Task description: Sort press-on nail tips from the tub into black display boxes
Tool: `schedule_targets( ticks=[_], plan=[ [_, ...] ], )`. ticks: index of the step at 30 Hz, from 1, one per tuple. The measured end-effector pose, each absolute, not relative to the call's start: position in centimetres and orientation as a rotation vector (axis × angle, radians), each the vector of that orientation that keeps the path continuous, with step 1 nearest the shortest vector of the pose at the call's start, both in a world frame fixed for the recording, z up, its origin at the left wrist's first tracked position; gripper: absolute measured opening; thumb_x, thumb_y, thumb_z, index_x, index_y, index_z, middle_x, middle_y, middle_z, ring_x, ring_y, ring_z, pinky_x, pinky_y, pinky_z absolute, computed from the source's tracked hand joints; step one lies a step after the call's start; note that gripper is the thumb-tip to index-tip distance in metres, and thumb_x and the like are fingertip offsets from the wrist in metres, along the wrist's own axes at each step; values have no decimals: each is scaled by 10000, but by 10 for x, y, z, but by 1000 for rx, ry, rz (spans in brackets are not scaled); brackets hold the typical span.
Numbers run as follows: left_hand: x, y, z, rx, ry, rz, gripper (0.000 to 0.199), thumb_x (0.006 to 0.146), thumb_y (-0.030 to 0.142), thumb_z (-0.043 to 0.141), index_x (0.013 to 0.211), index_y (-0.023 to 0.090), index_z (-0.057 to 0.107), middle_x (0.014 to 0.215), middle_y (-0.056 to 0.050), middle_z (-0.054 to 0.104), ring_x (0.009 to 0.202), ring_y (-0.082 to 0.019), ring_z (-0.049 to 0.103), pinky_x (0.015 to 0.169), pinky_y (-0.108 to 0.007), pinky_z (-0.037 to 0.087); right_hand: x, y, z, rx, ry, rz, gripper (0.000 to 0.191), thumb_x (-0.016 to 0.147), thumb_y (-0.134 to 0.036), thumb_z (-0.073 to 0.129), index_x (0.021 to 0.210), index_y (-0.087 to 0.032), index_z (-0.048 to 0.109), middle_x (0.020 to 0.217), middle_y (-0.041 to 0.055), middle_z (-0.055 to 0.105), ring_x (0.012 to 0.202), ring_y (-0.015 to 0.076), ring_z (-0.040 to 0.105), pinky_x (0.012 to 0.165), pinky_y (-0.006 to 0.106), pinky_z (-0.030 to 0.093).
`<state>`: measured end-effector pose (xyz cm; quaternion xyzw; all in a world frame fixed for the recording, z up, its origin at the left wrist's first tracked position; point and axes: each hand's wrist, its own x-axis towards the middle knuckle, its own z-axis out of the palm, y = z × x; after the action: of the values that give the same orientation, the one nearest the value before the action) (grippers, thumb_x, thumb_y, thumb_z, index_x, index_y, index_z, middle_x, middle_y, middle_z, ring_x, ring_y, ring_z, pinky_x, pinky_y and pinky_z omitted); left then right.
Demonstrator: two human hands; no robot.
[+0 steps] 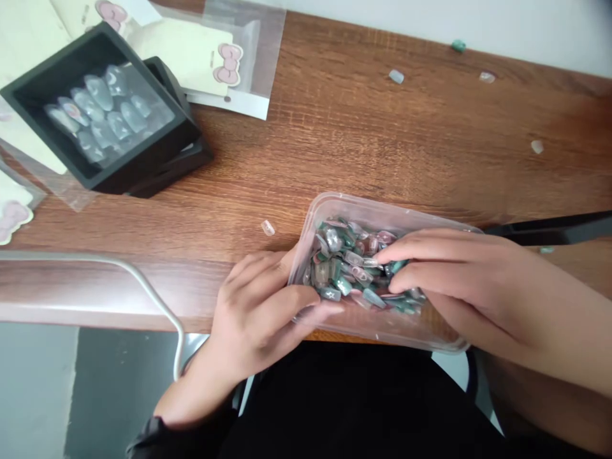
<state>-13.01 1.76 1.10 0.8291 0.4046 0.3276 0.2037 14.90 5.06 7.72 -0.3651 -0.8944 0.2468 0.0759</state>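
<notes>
A clear plastic box (pixel 382 328) stands at the table's near edge, tilted slightly in view. Inside lies a heap of press-on nails (pixel 356 274), green, clear, grey and pinkish, some with star or glitter decoration. My left hand (pixel 261 306) grips the box's left end, thumb over the near rim and fingers round the outer wall. From the right, my right hand (pixel 444 274) reaches in over the box, with its fingertips apart among the nails. A green nail (pixel 398 265) shows between two of those fingers; whether it is held is unclear. The right thumb is mostly hidden.
A black open-topped holder (pixel 157 150) at upper left displays a set of nails (pixel 100 108). Pale cards in clear sleeves (pixel 191 54) lie around it. Loose nails (pixel 396 76) dot the wooden table (pixel 335 140). A white cable (pixel 138 277) runs along the near left edge.
</notes>
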Motion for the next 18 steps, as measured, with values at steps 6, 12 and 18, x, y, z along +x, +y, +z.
schedule_targets(
  ticks=[6,12,18],
  plan=[
    [-129,14,11,2381,1162,889,347,788,361,894,933,208,618,1370,-200,692,1000,-287,767,837,-401,567,140,50,71,-1225,-2667,595,348,987,-133,407,1216,-198,662,1176,72,769,1013,232,743,831,372,615],
    [-116,12,8,2468,1287,879,396,771,431,895,926,219,599,1120,-170,782,873,-318,775,730,-406,554,121,51,58,-1261,-2839,248,483,1002,-209,459,1480,-244,525,1163,108,722,761,212,663,620,343,457],
    [-107,13,8,2426,1333,873,424,756,425,906,879,230,549,1147,-145,779,895,-293,770,726,-369,541,121,58,60,-1230,-2778,317,372,984,-121,422,1109,-184,766,1013,95,737,660,156,608,574,306,370]
  ],
)
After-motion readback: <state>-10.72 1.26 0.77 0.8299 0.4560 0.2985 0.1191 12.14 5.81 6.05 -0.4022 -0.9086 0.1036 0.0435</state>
